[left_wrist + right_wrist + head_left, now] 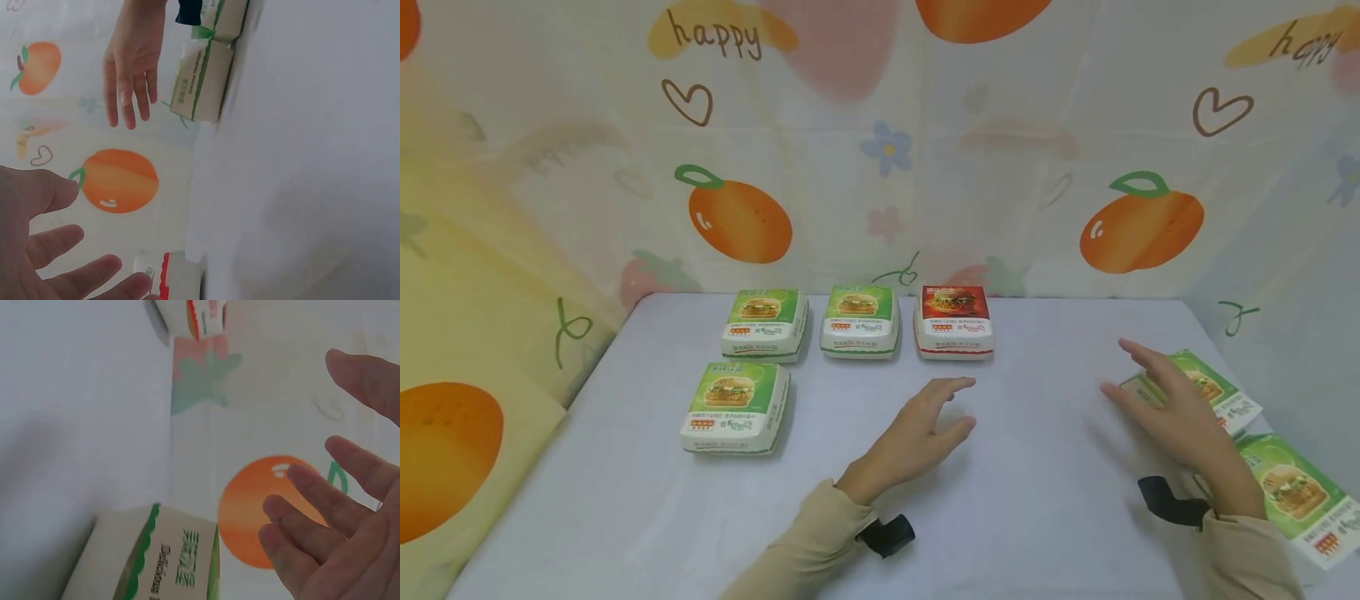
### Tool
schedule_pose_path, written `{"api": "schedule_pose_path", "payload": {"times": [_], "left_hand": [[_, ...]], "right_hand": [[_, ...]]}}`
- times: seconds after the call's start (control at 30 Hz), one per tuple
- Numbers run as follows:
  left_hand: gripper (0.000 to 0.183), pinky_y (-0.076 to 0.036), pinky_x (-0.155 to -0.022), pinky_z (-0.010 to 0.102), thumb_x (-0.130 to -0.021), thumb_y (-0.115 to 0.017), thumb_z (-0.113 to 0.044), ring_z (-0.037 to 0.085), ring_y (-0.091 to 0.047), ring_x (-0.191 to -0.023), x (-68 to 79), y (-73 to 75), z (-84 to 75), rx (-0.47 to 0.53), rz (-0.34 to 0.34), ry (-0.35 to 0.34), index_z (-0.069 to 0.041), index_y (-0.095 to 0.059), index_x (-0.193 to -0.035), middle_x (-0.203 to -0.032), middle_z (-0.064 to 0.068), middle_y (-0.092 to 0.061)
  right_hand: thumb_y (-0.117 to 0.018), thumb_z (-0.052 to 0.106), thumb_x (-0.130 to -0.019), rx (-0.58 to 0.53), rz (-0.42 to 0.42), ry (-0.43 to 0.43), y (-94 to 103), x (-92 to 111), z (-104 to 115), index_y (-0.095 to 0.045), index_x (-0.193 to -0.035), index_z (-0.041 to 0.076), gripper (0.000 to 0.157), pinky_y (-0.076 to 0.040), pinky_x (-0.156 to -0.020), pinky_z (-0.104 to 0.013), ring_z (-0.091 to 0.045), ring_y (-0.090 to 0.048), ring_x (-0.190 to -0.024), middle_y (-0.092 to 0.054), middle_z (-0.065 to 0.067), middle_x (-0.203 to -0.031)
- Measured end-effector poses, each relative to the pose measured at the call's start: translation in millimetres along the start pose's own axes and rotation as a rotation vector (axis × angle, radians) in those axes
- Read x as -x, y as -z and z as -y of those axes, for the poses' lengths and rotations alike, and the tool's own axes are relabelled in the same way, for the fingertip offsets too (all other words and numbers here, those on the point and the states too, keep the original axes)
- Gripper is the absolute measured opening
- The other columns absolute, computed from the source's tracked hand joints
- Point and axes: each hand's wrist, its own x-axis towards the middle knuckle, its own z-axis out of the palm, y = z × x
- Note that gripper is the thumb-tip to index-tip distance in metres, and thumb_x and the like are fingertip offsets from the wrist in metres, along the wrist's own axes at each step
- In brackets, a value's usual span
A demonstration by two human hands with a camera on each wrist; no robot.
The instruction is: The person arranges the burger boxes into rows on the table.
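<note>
My left hand (917, 433) hovers over the middle of the table, fingers spread and holding nothing. Nearest to it is a red-topped burger box (955, 323), just beyond the fingertips at the back. My right hand (1187, 425), also empty with fingers extended, hangs above the right side and partly covers a green burger box (1206, 387). Close to the right wrist lies a second green burger box (1296, 492), cut by its sleeve. In the right wrist view, a box (162, 556) with a green scalloped edge stands below the fingers, apart from them.
Two more green burger boxes, one at the back left (765, 325) and one in the middle (860, 322), line up with the red one. Another green box (736, 408) sits in front at left. A fruit-print cloth (1022, 192) hangs behind the white table (625, 500).
</note>
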Motion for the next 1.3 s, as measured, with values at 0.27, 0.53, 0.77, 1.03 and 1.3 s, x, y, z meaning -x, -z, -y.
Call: {"api": "schedule_pose_path", "payload": {"times": [0.27, 0.53, 0.77, 1.03, 1.3], "left_hand": [[0.051, -0.047, -0.108, 0.038, -0.101, -0.056, -0.028, 0.026, -0.052, -0.131, -10.7, -16.0, -2.7, -0.015, 0.034, -0.017, -0.019, -0.043, -0.149, -0.149, 0.002, -0.048], [0.049, -0.044, -0.111, 0.033, -0.101, -0.056, -0.027, 0.022, -0.052, -0.133, -18.7, -33.4, -6.5, -0.036, 0.062, -0.041, -0.018, -0.044, -0.148, -0.148, 0.002, -0.050], [0.050, -0.044, -0.110, 0.031, -0.101, -0.056, -0.028, 0.020, -0.052, -0.132, -28.0, -47.1, -9.7, -0.015, 0.088, -0.035, -0.018, -0.044, -0.148, -0.148, 0.002, -0.049], [0.050, -0.044, -0.110, 0.028, -0.101, -0.054, -0.030, 0.016, -0.051, -0.133, -36.8, -62.3, -13.3, -0.017, 0.113, -0.022, -0.021, -0.043, -0.149, -0.149, -0.001, -0.048], [0.050, -0.042, -0.112, 0.027, -0.102, -0.053, -0.031, 0.012, -0.049, -0.135, -40.3, -69.3, -15.4, -0.074, 0.132, -0.037, -0.019, -0.043, -0.149, -0.149, -0.001, -0.049]], "right_hand": [[-0.065, 0.035, -0.096, 0.013, 0.000, 0.028, 15.9, 5.3, -16.6, -0.027, -0.156, 0.009, 0.076, -0.036, -0.091, -0.075, -0.059, -0.037, -0.126, -0.030, -0.034, -0.154], [-0.065, 0.030, -0.096, -0.012, 0.008, 0.014, 26.3, 12.4, -29.6, -0.024, -0.157, 0.010, 0.076, -0.028, -0.092, -0.079, -0.063, -0.031, -0.130, -0.022, -0.034, -0.157], [-0.062, 0.032, -0.098, -0.009, 0.008, -0.029, 32.7, 14.7, -38.9, -0.021, -0.157, 0.007, 0.077, -0.017, -0.098, -0.083, -0.063, -0.013, -0.140, -0.017, -0.036, -0.157], [-0.055, 0.037, -0.101, 0.049, 0.010, -0.104, 37.6, 17.9, -50.7, -0.015, -0.156, -0.003, 0.079, -0.018, -0.097, -0.084, -0.066, -0.012, -0.137, -0.011, -0.042, -0.155], [-0.053, 0.039, -0.101, 0.052, 0.022, -0.176, 41.1, 22.1, -71.5, -0.008, -0.153, -0.010, 0.084, -0.015, -0.098, -0.084, -0.067, -0.007, -0.137, -0.001, -0.044, -0.154]]}}
